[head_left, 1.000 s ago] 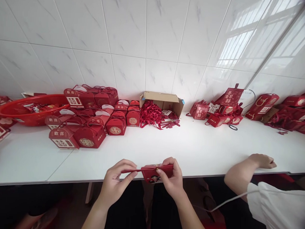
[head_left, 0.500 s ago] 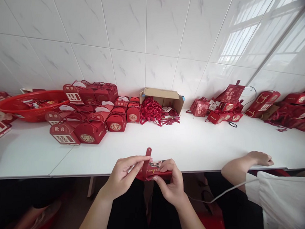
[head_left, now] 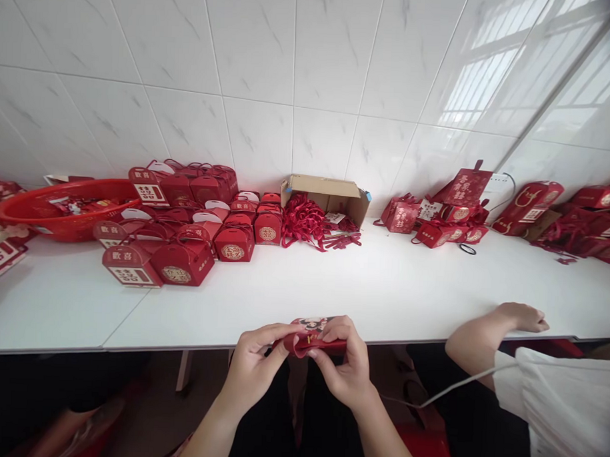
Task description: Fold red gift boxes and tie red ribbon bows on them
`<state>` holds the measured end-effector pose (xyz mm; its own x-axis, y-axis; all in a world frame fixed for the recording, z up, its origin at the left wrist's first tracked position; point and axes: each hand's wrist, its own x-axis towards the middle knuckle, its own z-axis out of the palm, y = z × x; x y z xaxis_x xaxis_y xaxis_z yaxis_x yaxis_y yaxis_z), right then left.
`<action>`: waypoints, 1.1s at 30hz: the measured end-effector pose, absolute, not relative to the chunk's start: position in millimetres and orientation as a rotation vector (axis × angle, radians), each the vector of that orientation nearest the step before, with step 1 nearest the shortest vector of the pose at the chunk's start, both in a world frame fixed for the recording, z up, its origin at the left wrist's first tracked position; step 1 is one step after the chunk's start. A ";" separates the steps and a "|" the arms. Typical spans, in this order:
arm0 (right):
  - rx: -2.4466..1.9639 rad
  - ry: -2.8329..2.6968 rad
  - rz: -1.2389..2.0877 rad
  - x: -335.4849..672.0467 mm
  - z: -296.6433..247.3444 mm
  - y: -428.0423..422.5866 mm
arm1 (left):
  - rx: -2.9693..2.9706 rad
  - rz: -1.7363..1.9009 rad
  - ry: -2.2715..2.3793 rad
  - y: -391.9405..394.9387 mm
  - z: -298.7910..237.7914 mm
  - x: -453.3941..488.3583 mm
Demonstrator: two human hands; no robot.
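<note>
- Pinching the red packet at the near edge of the surface, left hand and right hand each have their grip on it.
- White surface stretches from packet back to cardboard carton.
- Red boxes stand left; a co-worker's forearm crosses the edge at right.

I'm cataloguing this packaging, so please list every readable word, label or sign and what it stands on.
"歡喜": rounded end of the frontmost box on the left; some boxes behind repeat it.
"囍": that box's white label.
"吾家有囍", as it seems: upright red bag.
Too small or blurred to read surely: gold print on other boxes, the card in the cardboard carton, any lettering on the held red packet.
</note>
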<state>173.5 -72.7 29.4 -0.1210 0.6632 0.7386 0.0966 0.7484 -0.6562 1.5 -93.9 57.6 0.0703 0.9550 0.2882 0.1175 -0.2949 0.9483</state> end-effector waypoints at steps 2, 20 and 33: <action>-0.614 -1.642 0.549 172.4 28.9 -73.4 | 1.495 1.322 1.107 -94.2 56.5 3.4; -0.563 -1.573 0.553 169.6 30.1 -77.1 | 1.736 1.359 0.755 -99.0 58.8 0.5; -0.514 -1.594 0.507 167.1 36.1 -80.2 | 1.847 1.362 0.747 -95.6 49.7 -2.0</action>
